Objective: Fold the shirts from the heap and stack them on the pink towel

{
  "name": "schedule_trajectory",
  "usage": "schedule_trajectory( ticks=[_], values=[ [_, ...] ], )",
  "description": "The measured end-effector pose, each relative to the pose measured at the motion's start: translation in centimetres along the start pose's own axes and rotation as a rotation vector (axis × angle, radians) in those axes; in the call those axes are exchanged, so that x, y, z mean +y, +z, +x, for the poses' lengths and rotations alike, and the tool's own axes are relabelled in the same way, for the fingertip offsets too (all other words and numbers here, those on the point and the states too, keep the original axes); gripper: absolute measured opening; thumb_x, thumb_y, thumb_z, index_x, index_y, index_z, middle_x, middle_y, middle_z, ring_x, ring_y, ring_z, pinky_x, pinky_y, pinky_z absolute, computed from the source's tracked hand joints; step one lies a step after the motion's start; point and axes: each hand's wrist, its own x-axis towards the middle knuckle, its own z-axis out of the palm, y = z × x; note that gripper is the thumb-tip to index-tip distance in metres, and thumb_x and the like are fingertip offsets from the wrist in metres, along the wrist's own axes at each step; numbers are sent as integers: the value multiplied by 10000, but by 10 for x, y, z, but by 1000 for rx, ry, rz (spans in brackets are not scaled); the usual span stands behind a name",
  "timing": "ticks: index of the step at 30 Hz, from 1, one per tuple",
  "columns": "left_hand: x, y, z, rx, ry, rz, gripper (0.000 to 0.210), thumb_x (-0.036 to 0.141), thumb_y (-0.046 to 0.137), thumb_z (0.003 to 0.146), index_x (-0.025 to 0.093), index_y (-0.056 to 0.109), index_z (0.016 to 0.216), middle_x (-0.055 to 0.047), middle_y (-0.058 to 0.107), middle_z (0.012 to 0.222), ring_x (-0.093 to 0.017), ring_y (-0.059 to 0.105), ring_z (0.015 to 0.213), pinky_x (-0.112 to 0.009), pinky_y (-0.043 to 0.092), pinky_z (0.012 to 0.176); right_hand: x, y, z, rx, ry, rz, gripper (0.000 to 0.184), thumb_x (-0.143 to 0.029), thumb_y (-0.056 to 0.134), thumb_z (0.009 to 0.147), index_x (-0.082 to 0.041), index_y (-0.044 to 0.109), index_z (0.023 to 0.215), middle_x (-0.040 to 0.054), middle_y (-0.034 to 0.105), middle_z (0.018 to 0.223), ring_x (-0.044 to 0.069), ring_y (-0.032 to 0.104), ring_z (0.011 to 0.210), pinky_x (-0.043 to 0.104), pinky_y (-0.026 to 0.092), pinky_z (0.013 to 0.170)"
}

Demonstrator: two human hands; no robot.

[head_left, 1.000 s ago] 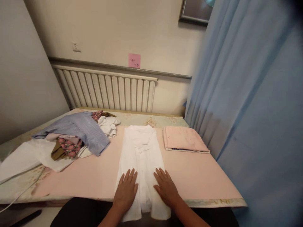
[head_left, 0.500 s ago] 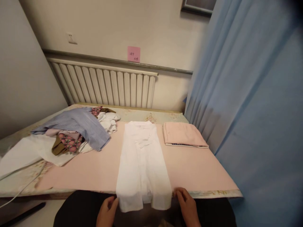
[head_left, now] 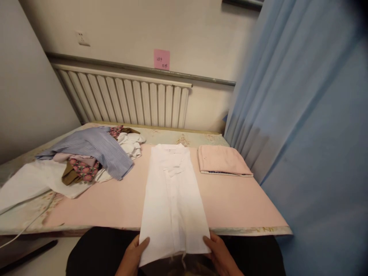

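Observation:
A white shirt [head_left: 172, 199] lies lengthwise on the pink cloth, its collar at the far end and its sides folded in to a long narrow shape. Its lower end hangs past the near edge of the table. My left hand [head_left: 133, 251] grips the left lower edge, thumb on top and fingers underneath. On the other side, my right hand [head_left: 217, 249] pinches the right lower edge the same way. The fingers of both hands are partly hidden under the fabric.
Left of the shirt is a heap of crumpled clothes [head_left: 94, 149], blue striped on top. A folded pink garment stack [head_left: 224, 159] lies to the right. The pink cloth [head_left: 244, 203] covers a flowered tabletop. A blue curtain [head_left: 299, 153] hangs at the right, a radiator [head_left: 129, 96] behind.
Both hands have moved in from beside the shirt's lower corners and closed on them. The hem is now lifted and held slightly spread. The view has tilted down a little.

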Motion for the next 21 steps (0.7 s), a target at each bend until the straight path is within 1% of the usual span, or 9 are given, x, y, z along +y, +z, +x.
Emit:
schedule_trajectory(
  ticks=[3,6,9,12,14,15,17,19,21],
  values=[
    [-2,-1,-5,-6,8,28,454,379,805,617,166,643,984,-73,743,890,-239,700,790,-326,540,690,1,2,-1,96,32,-44,435,-440,721,699,-157,666,1025,71,704,890,225,649,793,312,528,628],
    [-4,0,-9,2,21,116,483,393,787,638,167,627,1033,-75,737,916,-226,693,757,-315,540,645,-3,4,-1,207,15,-141,427,-391,713,676,-153,654,1026,68,695,876,221,638,735,281,511,513],
    [-5,1,-10,72,95,202,521,361,777,644,172,607,1099,-84,726,971,-226,690,781,-318,551,662,-11,10,-3,256,-28,-219,425,-353,689,660,-152,639,1031,62,683,860,223,624,702,295,515,477],
    [-4,0,-13,162,207,287,654,325,757,649,187,538,1250,-73,722,994,-238,687,872,-329,552,752,-18,13,-6,296,-70,-269,603,-332,673,646,-157,557,1212,27,660,780,207,598,640,308,519,472],
    [-2,-2,-16,178,271,361,704,344,716,677,202,484,1326,-59,720,1014,-242,677,925,-337,544,797,-21,11,-7,316,-101,-288,736,-330,663,655,-167,458,1342,0,641,726,188,579,608,295,511,484],
    [-2,-3,-17,173,304,405,690,353,696,683,206,492,1326,-55,715,1040,-244,667,963,-337,536,827,-21,10,-7,311,-115,-298,747,-333,657,662,-169,446,1359,-5,634,711,181,575,605,288,508,498],
    [-1,-7,-17,155,360,500,579,359,666,669,204,596,1223,-49,703,1096,-253,634,1051,-335,505,903,-22,5,-7,272,-129,-328,643,-337,636,680,-169,532,1293,-3,624,696,174,574,614,280,505,524],
    [-1,-11,-17,114,377,579,448,328,629,643,205,686,1070,-38,701,1116,-263,611,1094,-348,473,963,-23,0,-8,193,-120,-356,496,-314,589,700,-175,626,1175,11,637,730,181,588,654,291,518,558],
    [0,-16,-17,32,362,624,426,253,582,607,217,717,1009,-23,706,1118,-268,612,1101,-376,457,993,-25,-6,-9,93,-113,-398,450,-262,534,700,-196,658,1128,23,669,811,202,615,725,321,537,613]
  ],
)
